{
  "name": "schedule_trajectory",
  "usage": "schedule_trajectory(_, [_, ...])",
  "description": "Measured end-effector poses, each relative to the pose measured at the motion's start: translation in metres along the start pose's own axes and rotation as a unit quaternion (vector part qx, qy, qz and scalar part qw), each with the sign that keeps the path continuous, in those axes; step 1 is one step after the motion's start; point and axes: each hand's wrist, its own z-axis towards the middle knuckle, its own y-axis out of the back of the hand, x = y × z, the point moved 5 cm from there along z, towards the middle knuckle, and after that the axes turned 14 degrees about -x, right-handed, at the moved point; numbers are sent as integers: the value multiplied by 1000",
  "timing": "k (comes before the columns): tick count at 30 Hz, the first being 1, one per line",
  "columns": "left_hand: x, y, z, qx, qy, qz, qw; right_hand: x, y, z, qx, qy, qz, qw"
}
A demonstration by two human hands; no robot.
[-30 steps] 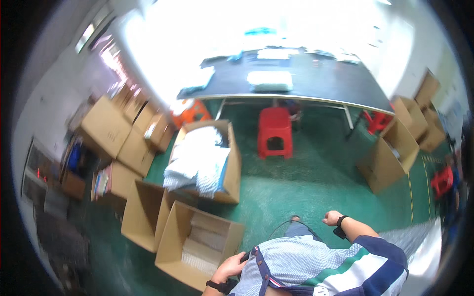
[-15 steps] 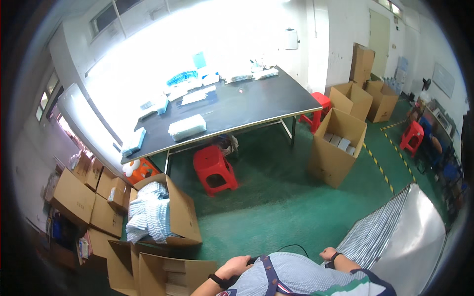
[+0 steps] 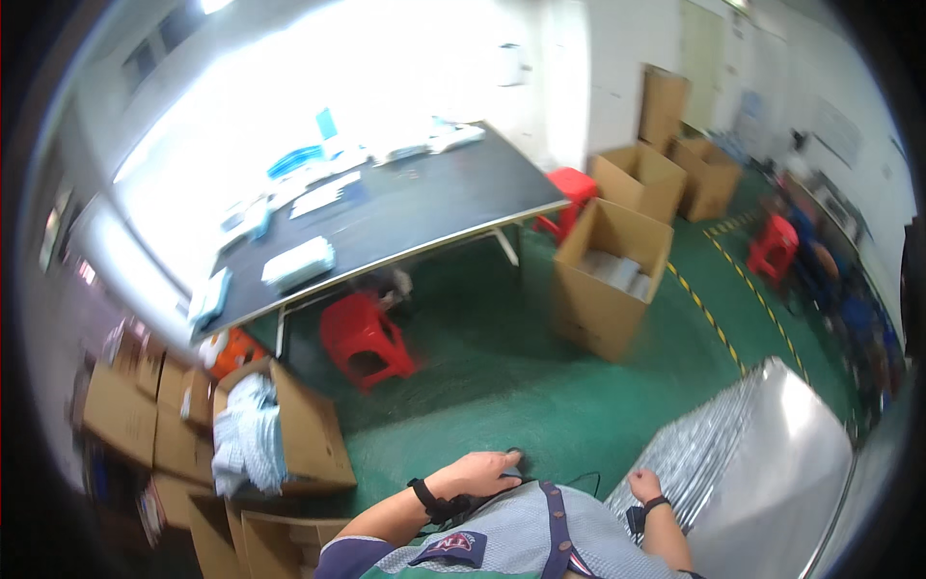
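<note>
My left hand (image 3: 477, 473) lies at my chest over the grey striped vest (image 3: 521, 536), fingers closed round a small black object (image 3: 516, 454). A black band sits on that wrist. A thin black cable (image 3: 582, 478) loops just right of it. My right hand (image 3: 643, 482) hangs at my right side with its fingers curled and nothing visible in it, a dark watch on its wrist. It is close to the edge of a shiny silver stack of sheets (image 3: 772, 454).
A long black table (image 3: 405, 207) with white packets stands ahead, a red stool (image 3: 365, 340) under it. Open cardboard boxes (image 3: 603, 275) stand to the right and an open box of pale cloth (image 3: 275, 434) to the left. People sit by a red stool (image 3: 772, 246) at far right.
The view has swung, so the table and boxes have shifted left and down. My left hand now rests higher on my chest, and my right hand has dropped beside the silver stack.
</note>
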Motion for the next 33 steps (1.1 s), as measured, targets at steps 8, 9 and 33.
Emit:
schedule_trajectory(8, [-25,37,149,91,-173,41,980,51,70,-39,-160,-83,48,983])
schedule_trajectory(9, [-28,29,169,137,-193,33,971,51,85,-50,-195,-110,55,973])
schedule_trajectory(33, [-167,-106,161,460,-483,-13,745,120,160,-370,-213,-346,-544,734])
